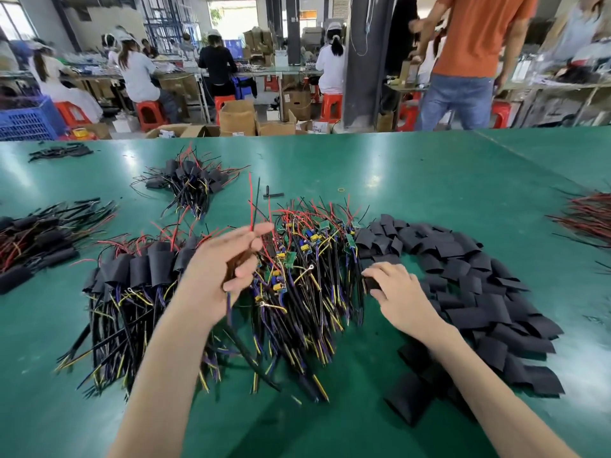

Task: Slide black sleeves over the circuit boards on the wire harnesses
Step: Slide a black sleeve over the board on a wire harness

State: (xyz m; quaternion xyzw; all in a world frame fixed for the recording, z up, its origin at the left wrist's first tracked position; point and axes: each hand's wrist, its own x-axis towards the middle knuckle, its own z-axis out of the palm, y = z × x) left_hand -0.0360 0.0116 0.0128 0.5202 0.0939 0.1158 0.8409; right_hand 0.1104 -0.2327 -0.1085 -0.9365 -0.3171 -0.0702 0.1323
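On the green table [429,180], bare harnesses [307,259] lie heaped between the hands, with loose black sleeves [463,276] to the right. Left hand [228,262] grips one harness [252,209] (blurred); right hand [393,292] pinches a sleeve [372,283]. Tangled wires could drag neighbours along.

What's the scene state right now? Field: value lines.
left hand: grips a wire harness, lifted, blurred
right hand: pinches a black sleeve
loose sleeves: heap on the right
bare harnesses: centre heap, circuit boards showing
sleeved harnesses: heap left of centre
table: green
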